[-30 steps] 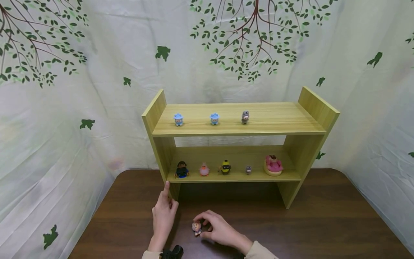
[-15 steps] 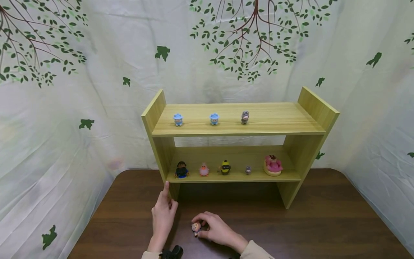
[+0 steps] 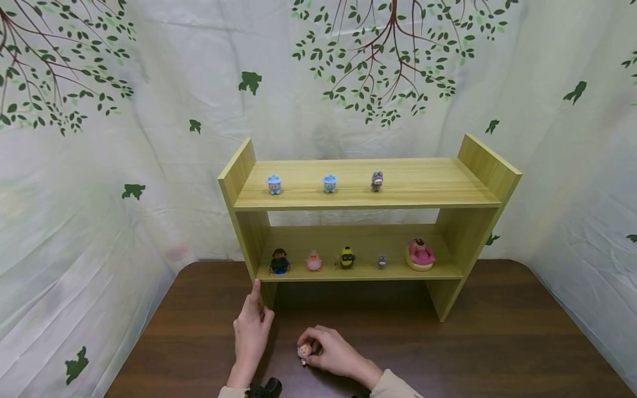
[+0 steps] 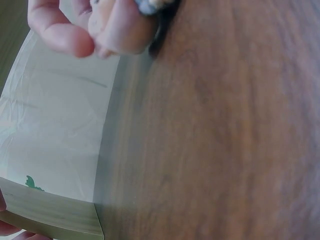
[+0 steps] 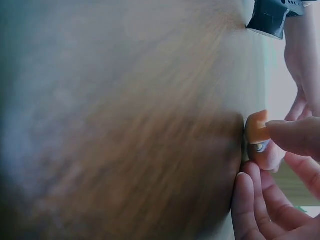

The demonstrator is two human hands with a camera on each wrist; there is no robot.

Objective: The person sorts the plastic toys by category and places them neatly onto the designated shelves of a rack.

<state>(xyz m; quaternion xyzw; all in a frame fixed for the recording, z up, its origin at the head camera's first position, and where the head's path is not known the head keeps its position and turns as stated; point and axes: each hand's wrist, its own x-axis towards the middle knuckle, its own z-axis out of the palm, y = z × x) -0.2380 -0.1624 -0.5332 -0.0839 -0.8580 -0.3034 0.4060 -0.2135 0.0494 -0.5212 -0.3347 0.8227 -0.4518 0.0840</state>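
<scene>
My right hand (image 3: 334, 354) pinches a small toy figurine (image 3: 303, 352) between thumb and fingers, low over the brown table. It has a pale round head, and the right wrist view shows an orange part of the figurine (image 5: 257, 127) near the thumb. My left hand (image 3: 251, 334) is at the shelf's lower left, its index finger straight up against the front corner of the lower board. The wooden shelf (image 3: 368, 199) holds two blue-hatted figurines (image 3: 274, 184) and a grey one (image 3: 377, 181) on top.
On the lower board stand a dark-haired figurine (image 3: 280, 261), a pink one (image 3: 314, 261), a yellow-and-black one (image 3: 346, 258), a tiny grey one (image 3: 382, 262) and a pink bear in a round base (image 3: 420, 255). A leaf-printed cloth (image 3: 189, 160) hangs behind the table (image 3: 497, 354).
The figurine in my right hand has turned and shifted slightly, first left, then back right. My left hand stays against the shelf corner.
</scene>
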